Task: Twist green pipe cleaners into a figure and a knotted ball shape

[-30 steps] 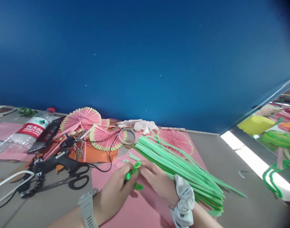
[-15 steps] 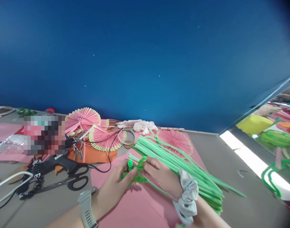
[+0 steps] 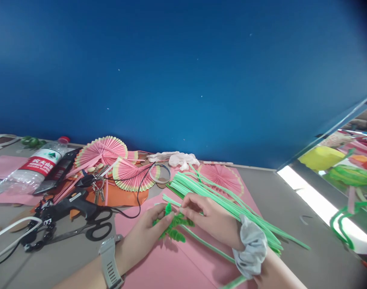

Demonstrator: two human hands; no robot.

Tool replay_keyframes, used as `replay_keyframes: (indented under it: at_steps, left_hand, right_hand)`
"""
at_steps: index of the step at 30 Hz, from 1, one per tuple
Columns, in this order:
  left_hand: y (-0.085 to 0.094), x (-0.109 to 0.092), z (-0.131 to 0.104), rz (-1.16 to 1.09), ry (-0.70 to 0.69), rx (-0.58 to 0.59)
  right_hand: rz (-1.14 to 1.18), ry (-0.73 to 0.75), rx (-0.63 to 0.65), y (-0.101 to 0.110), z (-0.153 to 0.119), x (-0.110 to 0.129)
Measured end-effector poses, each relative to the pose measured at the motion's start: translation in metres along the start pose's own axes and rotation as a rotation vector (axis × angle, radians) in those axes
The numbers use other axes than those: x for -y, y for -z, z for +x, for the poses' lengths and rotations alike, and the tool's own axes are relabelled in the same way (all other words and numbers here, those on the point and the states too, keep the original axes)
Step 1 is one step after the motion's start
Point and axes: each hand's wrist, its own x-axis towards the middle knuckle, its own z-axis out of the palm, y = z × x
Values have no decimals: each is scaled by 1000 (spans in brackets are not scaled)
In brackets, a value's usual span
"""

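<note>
My left hand (image 3: 144, 228), with a grey watch on its wrist, is closed around a small bunch of coiled green pipe cleaners (image 3: 176, 233). The coils stick out past the thumb, one pointing up and others toward the right. My right hand (image 3: 211, 216), a pale scrunchie on its wrist, pinches at the bunch's right side; its fingertips partly hide what they grip. A long pale-green pipe cleaner (image 3: 209, 245) runs from the bunch beneath the right hand. Just behind lies a bundle of straight green pipe cleaners (image 3: 225, 200) on pink paper (image 3: 171, 267).
To the left are black scissors (image 3: 99, 230), a glue gun (image 3: 78, 204), keys (image 3: 98, 186), a plastic bottle (image 3: 40, 164) and pleated pink paper fans (image 3: 132, 176). A black cable (image 3: 139, 196) curves toward the hands. A blue panel (image 3: 183, 80) stands behind the table.
My right hand has lifted slightly and shifted right, its fingers now bent in a pinch. The coiled bunch has turned in my left hand, showing more coils toward the lower right.
</note>
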Motion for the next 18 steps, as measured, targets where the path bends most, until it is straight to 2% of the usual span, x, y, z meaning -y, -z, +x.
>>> replay_keyframes:
  at_steps: [3,6,9,12,18]
  left_hand:
    - [3,-1,0,-157,15,-98]
    - [5,-4,2,-298,-26,-124]
    - [5,-3,5,-287,-13,-141]
    - [6,1,9,-246,-56,-197]
    - [5,4,12,-318,-64,-128]
  right_hand:
    - [84,-11,-47,-3,2,-7]
    - [286,-25,-42,-7,6,-14]
    - [431,-53,-28,-16,9,-16]
    - [550,-99,19,-29,12,-16]
    - [642,-22,146,-38,12,-14]
